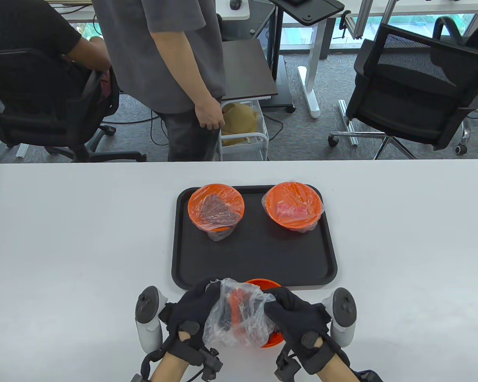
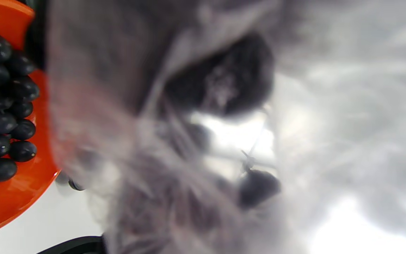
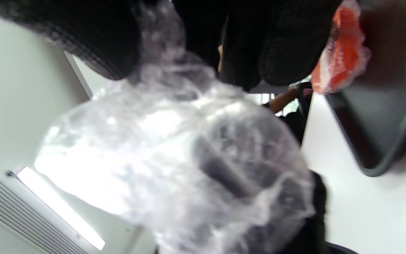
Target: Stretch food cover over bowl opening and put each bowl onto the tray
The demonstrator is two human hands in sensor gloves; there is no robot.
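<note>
A black tray (image 1: pixel 255 262) in the middle of the table carries two orange bowls wrapped in clear covers: one at the back left (image 1: pixel 216 209), one at the back right (image 1: pixel 294 206). A third orange bowl (image 1: pixel 263 285), uncovered and holding dark grapes (image 2: pixel 2 106), stands on the table just in front of the tray. Above it both hands hold a crumpled clear food cover (image 1: pixel 239 314): my left hand (image 1: pixel 197 308) grips its left side and my right hand (image 1: pixel 290 314) its right side. In the wrist views the cover (image 3: pixel 174 169) fills most of the picture.
The white table runs wide on both sides of the tray. Beyond its far edge stand a person (image 1: pixel 175 71), a seated person at the left (image 1: pixel 44 47), office chairs (image 1: pixel 418 91) and a small cart (image 1: pixel 243 131).
</note>
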